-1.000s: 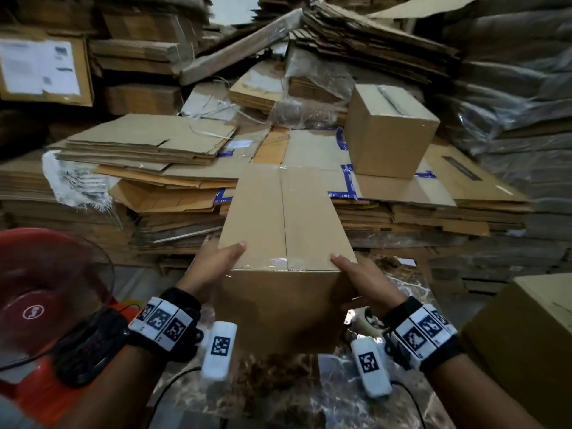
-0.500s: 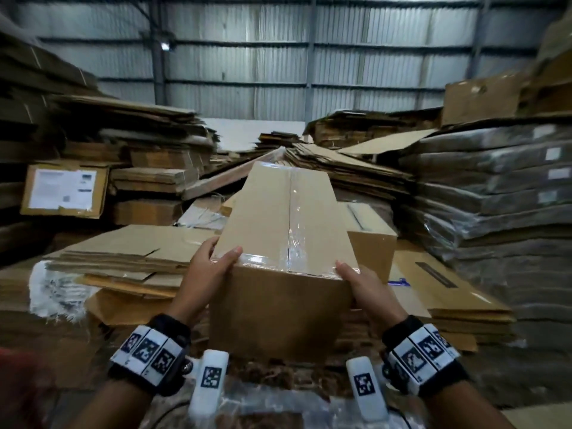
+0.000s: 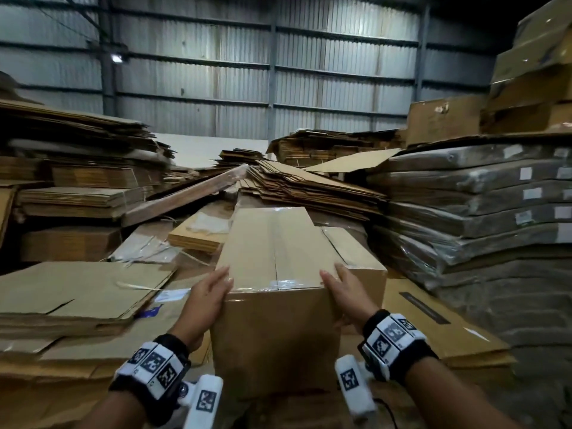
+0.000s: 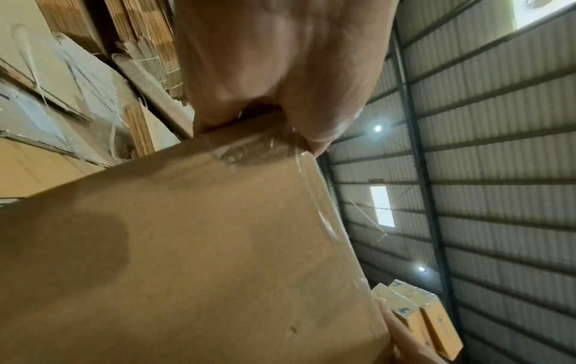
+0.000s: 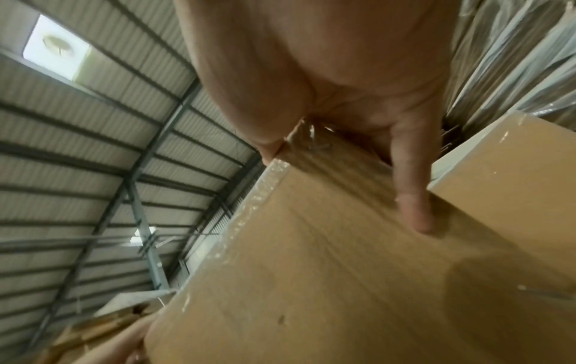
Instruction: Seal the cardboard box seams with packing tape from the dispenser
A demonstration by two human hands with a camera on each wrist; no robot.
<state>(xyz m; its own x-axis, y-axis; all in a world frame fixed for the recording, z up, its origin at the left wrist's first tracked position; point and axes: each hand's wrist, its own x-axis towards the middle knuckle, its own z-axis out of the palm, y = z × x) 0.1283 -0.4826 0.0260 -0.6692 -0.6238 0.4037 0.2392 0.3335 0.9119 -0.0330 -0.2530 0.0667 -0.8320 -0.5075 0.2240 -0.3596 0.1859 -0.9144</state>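
taped cardboard box (image 3: 278,305) closed, contents unseen; left hand (image 3: 205,300) and right hand (image 3: 343,292) clasp its sides.

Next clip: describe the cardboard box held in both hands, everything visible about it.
The cardboard box is plain brown, closed, its top centre seam covered by clear tape that wraps over the near edge. It is held up, top tilted toward the camera. The left hand and right hand grip its near top corners.
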